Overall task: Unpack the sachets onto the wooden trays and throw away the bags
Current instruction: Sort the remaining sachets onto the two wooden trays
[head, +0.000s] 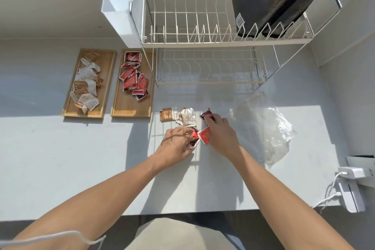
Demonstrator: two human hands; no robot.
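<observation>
Mid-worktop: left hand [178, 144] pinching red sachets [197, 137]; right hand [220, 130] pressing another flat, grip unclear. Light, thin, slick foil; best nipped at a free edge.

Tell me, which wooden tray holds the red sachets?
The right-hand tray, next to the dish rack, holds the red sachets; the left tray holds pale and brown ones.

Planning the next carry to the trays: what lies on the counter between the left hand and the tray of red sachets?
In the head view, the counter between the left hand and the tray of red sachets is bare. The brown sachet lies to the right of that path.
</observation>
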